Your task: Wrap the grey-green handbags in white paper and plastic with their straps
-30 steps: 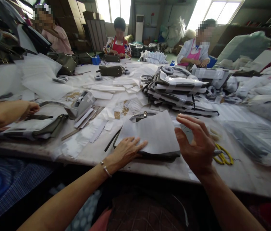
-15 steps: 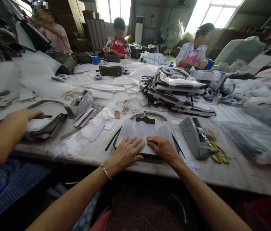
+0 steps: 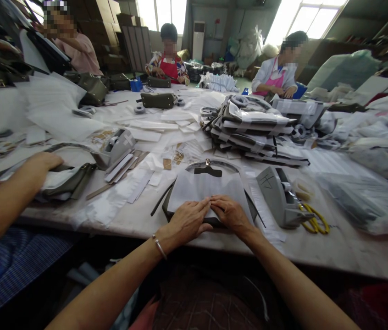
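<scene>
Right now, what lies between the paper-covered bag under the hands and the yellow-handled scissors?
A grey tape dispenser stands between the bag and the scissors, in the head view.

Single head-worn view, forward and down, close over the table (image 3: 318,256).

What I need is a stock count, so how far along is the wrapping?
Done: a stack of wrapped bags lies mid-table. In hand: the left hand and right hand press paper over a dark bag, clasp uncovered. Left: no tape shows on it; the dispenser stands beside; bare bags wait farther back.
</scene>
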Motion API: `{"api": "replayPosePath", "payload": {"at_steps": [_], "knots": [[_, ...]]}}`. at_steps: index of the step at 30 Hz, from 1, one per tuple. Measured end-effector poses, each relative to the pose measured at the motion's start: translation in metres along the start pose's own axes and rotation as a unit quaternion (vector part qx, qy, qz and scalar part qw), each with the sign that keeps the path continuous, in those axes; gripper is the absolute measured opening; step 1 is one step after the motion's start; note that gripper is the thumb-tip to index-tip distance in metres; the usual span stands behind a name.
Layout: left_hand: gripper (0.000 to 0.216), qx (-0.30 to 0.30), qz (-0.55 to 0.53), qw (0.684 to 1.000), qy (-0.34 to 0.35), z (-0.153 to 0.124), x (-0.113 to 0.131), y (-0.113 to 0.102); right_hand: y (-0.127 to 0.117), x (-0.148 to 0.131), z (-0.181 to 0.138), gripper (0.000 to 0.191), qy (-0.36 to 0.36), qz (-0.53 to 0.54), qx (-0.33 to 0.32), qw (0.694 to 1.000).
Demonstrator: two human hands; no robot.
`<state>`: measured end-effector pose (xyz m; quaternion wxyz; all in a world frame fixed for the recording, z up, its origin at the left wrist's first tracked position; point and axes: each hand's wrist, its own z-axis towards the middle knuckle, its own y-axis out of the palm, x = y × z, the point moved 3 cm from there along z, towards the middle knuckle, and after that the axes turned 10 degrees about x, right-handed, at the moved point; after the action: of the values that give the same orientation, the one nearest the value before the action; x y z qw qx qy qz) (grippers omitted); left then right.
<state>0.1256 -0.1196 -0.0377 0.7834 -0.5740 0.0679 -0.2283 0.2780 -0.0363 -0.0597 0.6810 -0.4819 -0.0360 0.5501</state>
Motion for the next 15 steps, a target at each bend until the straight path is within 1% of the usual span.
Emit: {"api": "replayPosePath", "payload": {"at_steps": [3, 5, 9, 12, 15], "knots": [[0.055, -0.003, -0.008, 1.0, -0.003, 0.0, 0.0, 0.004, 0.002, 0.001, 0.0, 0.019, -0.013, -0.01, -0.01, 1.0], [0.05, -0.007, -0.012, 1.0, -0.01, 0.001, 0.001, 0.004, 0.004, 0.004, -0.001, 0.019, -0.005, -0.013, -0.008, 1.0], [0.049, -0.005, -0.01, 1.0, -0.019, 0.0, 0.003, 0.001, 0.006, 0.01, -0.002, 0.014, 0.047, 0.017, 0.004, 0.999], [0.05, 0.003, -0.013, 1.0, -0.023, -0.003, 0.003, 0.002, 0.005, 0.013, -0.001, 0.013, 0.091, 0.053, 0.025, 0.994], [0.049, 0.013, -0.013, 0.999, -0.03, -0.007, 0.004, 0.006, 0.004, 0.011, -0.001, 0.014, 0.09, 0.055, 0.019, 0.994]]}}
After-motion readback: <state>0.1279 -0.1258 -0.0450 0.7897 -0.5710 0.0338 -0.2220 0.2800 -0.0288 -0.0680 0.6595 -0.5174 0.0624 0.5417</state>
